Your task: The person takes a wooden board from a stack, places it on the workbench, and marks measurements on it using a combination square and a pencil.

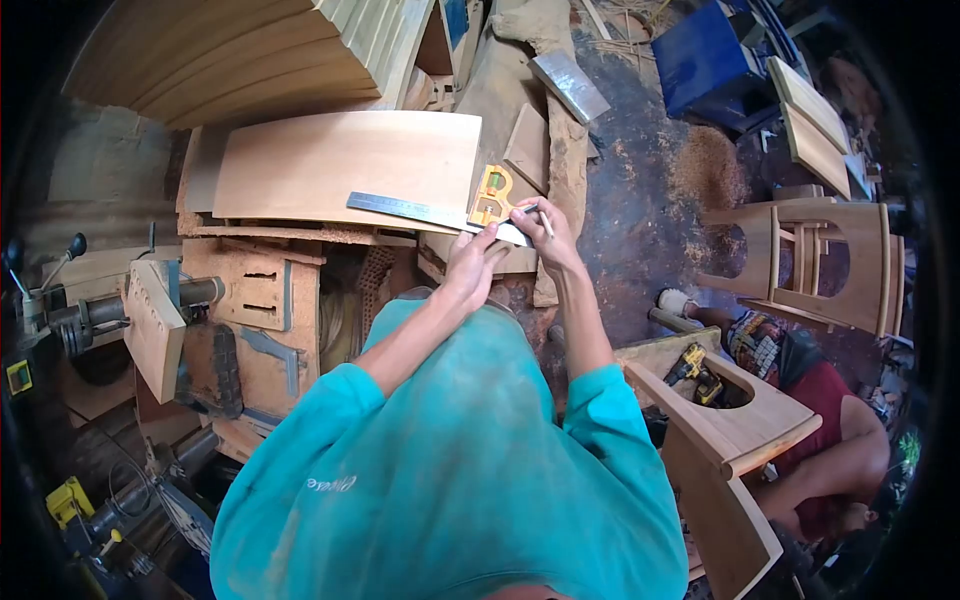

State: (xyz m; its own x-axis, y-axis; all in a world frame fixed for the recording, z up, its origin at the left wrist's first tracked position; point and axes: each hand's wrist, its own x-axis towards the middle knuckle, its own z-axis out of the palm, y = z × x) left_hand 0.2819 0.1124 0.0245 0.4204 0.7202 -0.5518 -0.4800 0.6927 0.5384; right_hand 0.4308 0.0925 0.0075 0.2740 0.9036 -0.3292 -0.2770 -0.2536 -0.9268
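Observation:
A combination square with a yellow head (491, 196) lies at the right end of a pale curved wooden board (350, 150). Its steel blade (400, 208) runs along the board's near edge. My left hand (470, 268) is closed at the near right corner, its thumb pressing on the square there. In my right hand (555, 240) is a thin, light-coloured pencil (546, 224), held between closed fingers beside the yellow head. The right fingertips are close to the blade's end; whether they touch it I cannot tell.
Stacked curved boards (250, 50) rise behind the workpiece. A machine with levers (60, 265) stands at left. To the right, a person in a red shirt (825, 410) is beside a wooden chair frame (740, 425) bearing a yellow drill (697, 375). Sawdust (705, 165) covers part of the floor.

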